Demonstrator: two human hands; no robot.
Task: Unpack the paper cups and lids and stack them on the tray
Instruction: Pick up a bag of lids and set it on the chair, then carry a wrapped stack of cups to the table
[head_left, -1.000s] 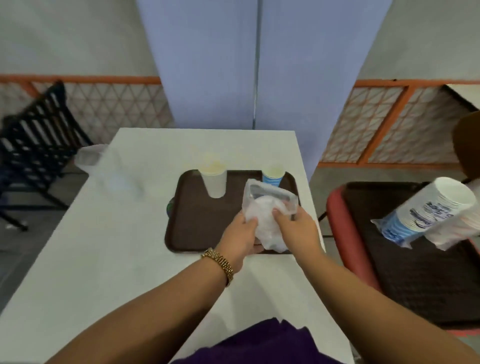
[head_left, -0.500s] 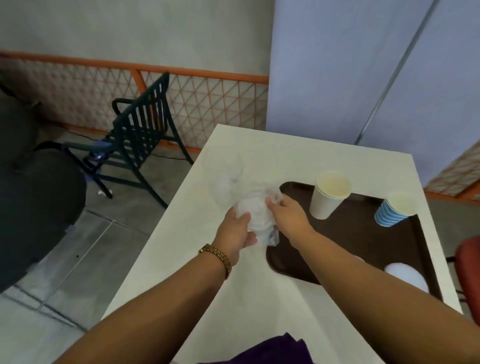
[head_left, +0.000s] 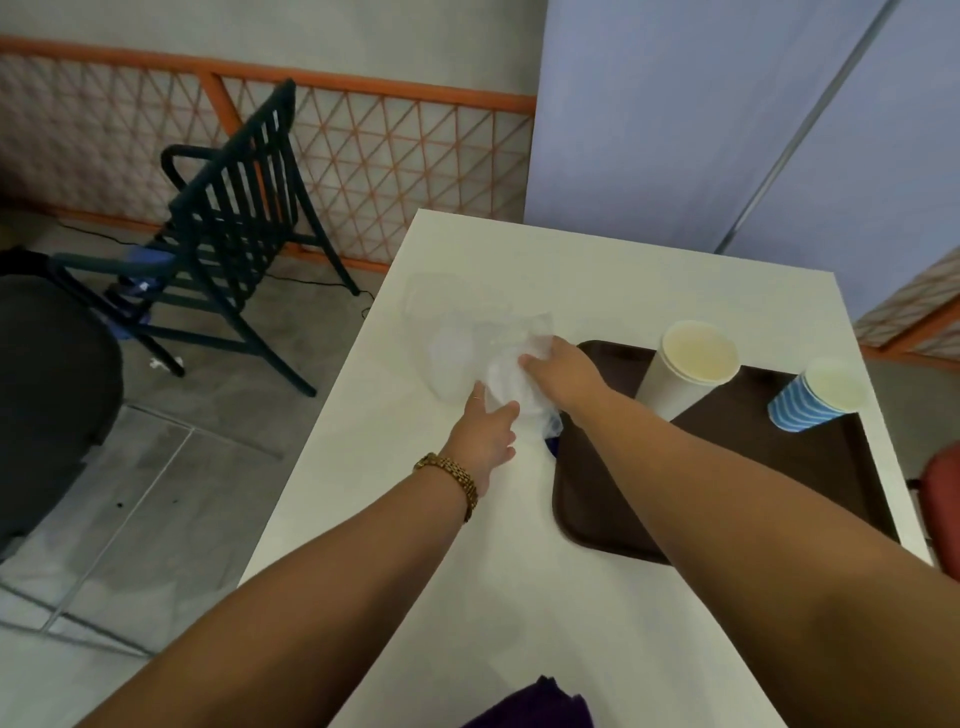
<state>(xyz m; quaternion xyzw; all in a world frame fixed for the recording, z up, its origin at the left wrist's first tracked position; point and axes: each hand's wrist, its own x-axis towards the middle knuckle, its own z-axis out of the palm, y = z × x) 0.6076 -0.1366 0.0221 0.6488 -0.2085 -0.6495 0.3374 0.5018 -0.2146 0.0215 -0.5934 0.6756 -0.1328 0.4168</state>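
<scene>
Here, 2 hands — left hand (head_left: 485, 431) and right hand (head_left: 558, 366) — pinch the crumpled plastic wrapper (head_left: 498, 364) at frame centre, off the tray (head_left: 597, 499) — likely discarding it.

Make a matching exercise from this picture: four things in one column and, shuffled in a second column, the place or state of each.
Things:
1. white cup stack
2. blue striped cup stack
3. clear plastic bag
4. dark chair

Places or states:
A. on the floor, left of the table
B. held by both hands beside the tray
C. far right part of the tray
D. far left part of the tray

Pairs: 1-D, 2-C, 3-B, 4-A
</scene>
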